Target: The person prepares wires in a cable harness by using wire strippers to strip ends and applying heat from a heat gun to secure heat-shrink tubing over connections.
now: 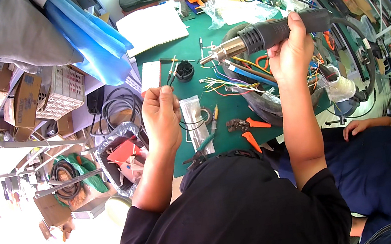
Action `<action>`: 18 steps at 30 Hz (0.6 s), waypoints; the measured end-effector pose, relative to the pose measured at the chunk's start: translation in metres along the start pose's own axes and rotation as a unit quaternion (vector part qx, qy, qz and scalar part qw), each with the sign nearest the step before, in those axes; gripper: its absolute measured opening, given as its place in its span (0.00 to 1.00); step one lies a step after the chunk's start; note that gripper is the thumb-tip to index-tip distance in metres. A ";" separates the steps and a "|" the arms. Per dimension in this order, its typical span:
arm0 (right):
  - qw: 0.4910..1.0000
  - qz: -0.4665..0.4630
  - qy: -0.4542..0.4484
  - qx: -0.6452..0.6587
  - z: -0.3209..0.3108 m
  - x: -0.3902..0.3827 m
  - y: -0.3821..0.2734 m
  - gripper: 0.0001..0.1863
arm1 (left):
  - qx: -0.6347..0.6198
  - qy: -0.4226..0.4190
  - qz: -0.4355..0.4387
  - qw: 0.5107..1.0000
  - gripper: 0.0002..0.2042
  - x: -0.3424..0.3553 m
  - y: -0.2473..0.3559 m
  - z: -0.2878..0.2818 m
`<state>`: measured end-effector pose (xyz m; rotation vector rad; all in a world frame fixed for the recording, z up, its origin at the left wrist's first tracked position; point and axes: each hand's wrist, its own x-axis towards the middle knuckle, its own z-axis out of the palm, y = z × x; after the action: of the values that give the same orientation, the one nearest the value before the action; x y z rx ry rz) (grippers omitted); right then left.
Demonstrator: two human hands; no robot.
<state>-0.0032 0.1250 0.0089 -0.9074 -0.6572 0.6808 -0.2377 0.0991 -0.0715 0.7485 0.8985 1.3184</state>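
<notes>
My left hand [161, 114] pinches thin dark wires with small terminals [173, 73], beside a round black connector piece [184, 71]. My right hand [294, 49] grips a black hot-air gun [268, 33] with a metal nozzle pointing left over the green mat [237, 141]. Below the gun lie a bundle of coloured wires [225, 83] and coiled thick cable [263, 108]. Crimping pliers with orange handles [248, 130], green-handled cutters [202, 152] and a long clear plastic packet [192, 112] are near the front edge of the mat.
An open notebook [151, 29], cardboard boxes and plastic bags [235, 10] occupy the back. A lined bin [121, 161], cable coils and crates [58, 93] stand at left. A co-worker in dark clothing [359, 164] is at lower right, hand [354, 128] near the bench; a white spool [339, 86] is above.
</notes>
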 end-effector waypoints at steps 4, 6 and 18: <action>1.000 -0.010 0.017 -0.022 0.006 -0.011 0.017 0.17 | 0.006 0.017 -0.003 1.000 0.08 0.006 -0.004 -0.001; 1.000 -0.021 0.006 -0.016 0.009 -0.018 0.023 0.17 | 0.009 0.021 -0.001 1.000 0.08 0.008 -0.006 -0.002; 0.996 -0.070 -0.033 -0.040 0.017 -0.025 0.047 0.16 | -0.006 0.031 -0.008 0.999 0.08 0.024 -0.016 0.001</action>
<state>-0.0426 0.1354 -0.0293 -0.9059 -0.8042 0.5648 -0.2281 0.1214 -0.0881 0.6928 0.9440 1.3388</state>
